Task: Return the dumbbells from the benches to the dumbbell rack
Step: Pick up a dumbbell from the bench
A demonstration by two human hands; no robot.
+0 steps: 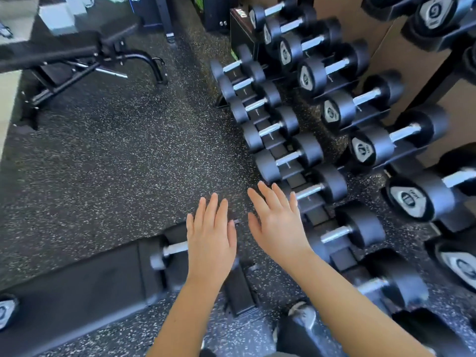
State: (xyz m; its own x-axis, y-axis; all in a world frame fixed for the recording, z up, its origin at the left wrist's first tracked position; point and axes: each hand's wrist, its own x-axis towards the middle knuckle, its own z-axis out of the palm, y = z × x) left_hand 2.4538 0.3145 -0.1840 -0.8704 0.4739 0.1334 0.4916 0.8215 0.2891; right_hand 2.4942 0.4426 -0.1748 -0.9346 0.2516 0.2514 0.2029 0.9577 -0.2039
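bright even light, motion blur throughout, wide-angle edge distortion

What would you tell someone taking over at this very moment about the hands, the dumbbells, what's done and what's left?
Left hand: open, holding nothing, over a dumbbell that lies on the bench.
Right hand: open, holding nothing, in front of the rack.
The rack's rows hold many dumbbells. A second dumbbell shows at the picture's left edge, by the bench.
Done: cannot tell how many went back.
Left: carry the bench dumbbell, and probably the second dumbbell, to the rack.
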